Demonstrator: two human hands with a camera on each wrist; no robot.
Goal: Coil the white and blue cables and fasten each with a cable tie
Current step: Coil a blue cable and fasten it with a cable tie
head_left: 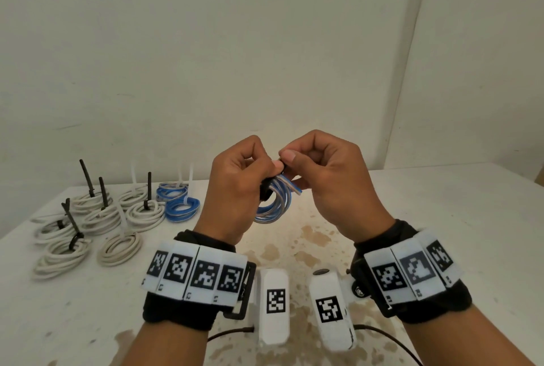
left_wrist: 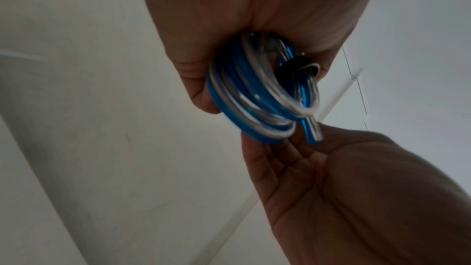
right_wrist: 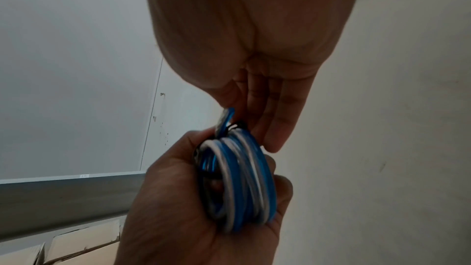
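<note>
A coil of blue and clear cable (head_left: 275, 203) hangs above the table, and my left hand (head_left: 238, 186) grips its upper part in curled fingers. A black cable tie (head_left: 266, 190) wraps the coil by the left palm. My right hand (head_left: 318, 177) pinches the tie's end at the top of the coil between thumb and forefinger. The cable's cut end (head_left: 294, 189) sticks out to the right. In the left wrist view the coil (left_wrist: 254, 96) and the black tie (left_wrist: 295, 65) show under the palm. The right wrist view shows the coil (right_wrist: 244, 178) sitting in the left fist.
Several white coils (head_left: 88, 218) bound with black ties lie at the table's left. Two blue coils (head_left: 179, 203) with white ties lie behind them. The white table (head_left: 441, 218) is stained brown near me. A wall stands close behind. Cardboard boxes (right_wrist: 76, 245) lie below.
</note>
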